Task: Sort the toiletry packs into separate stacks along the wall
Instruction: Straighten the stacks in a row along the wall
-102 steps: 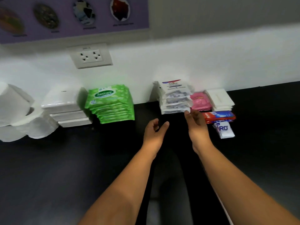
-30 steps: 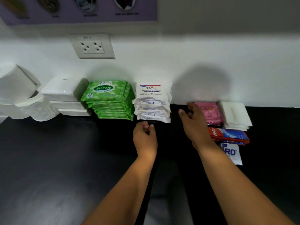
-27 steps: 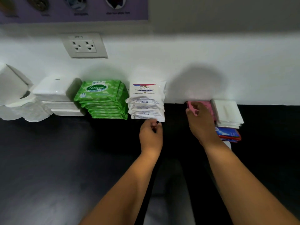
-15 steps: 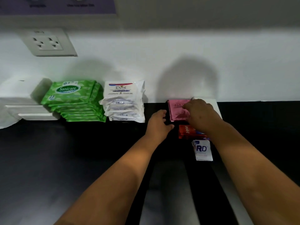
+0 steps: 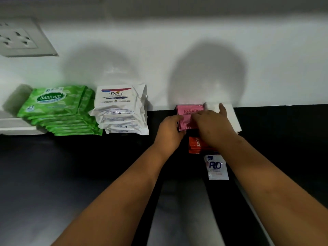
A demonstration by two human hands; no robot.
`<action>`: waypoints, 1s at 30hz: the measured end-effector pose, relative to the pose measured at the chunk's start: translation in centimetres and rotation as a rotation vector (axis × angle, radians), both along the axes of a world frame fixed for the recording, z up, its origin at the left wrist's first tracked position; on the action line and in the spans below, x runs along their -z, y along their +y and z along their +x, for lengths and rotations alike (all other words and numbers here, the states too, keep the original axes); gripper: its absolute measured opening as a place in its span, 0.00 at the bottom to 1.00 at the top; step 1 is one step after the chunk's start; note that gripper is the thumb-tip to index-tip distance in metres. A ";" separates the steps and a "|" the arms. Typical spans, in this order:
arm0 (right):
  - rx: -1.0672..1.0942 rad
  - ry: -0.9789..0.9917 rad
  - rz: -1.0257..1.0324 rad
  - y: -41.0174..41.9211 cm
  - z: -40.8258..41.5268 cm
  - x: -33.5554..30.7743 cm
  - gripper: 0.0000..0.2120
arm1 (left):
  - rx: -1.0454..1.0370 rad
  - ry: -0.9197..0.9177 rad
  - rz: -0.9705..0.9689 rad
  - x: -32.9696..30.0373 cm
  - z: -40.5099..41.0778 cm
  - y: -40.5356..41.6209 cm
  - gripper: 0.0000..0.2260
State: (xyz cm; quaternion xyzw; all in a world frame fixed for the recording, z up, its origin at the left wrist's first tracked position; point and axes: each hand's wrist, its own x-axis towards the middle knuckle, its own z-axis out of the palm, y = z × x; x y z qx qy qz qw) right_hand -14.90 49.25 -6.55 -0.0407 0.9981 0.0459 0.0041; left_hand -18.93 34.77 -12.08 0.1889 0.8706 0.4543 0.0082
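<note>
Stacks stand along the white wall: green Sanicare wipe packs (image 5: 58, 110), white Dove packs (image 5: 122, 110), pink sachets (image 5: 189, 110) and flat white packs (image 5: 233, 119). My left hand (image 5: 170, 132) presses its fingers against the pink stack's left edge. My right hand (image 5: 213, 125) lies over the pink stack's right side, fingers curled on it and one finger stretched over the white packs. Red sachets (image 5: 194, 144) lie just in front, partly under my right wrist. A white RD sachet (image 5: 217, 167) lies nearer to me.
The black countertop (image 5: 71, 174) runs left and right. A stack of white boxes (image 5: 16, 125) sits at the far left beside the green packs. A wall socket (image 5: 19, 38) is at the upper left.
My left hand has moved right from near the Dove stack to the pink stack's left edge. My right hand has stayed on the pink sachets. The view has shifted right and closer.
</note>
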 end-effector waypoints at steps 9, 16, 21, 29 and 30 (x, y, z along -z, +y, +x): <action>0.157 0.112 -0.379 -2.5 -0.4 0.0 0.11 | -0.002 0.035 0.038 -0.2 0.3 -0.1 0.16; 0.338 0.119 -0.392 -3.5 -0.7 0.5 0.13 | -0.010 0.030 0.045 -0.4 0.4 0.0 0.16; 0.409 0.089 -0.372 -3.5 -1.0 0.9 0.14 | -0.022 0.007 0.042 -0.4 0.4 0.0 0.18; 0.347 0.151 -0.445 -4.4 -1.0 1.9 0.12 | -0.053 -0.034 0.107 0.1 0.7 -1.4 0.21; 0.337 0.149 -0.447 -4.6 -1.1 2.0 0.13 | -0.064 -0.037 0.112 0.2 0.8 -1.6 0.20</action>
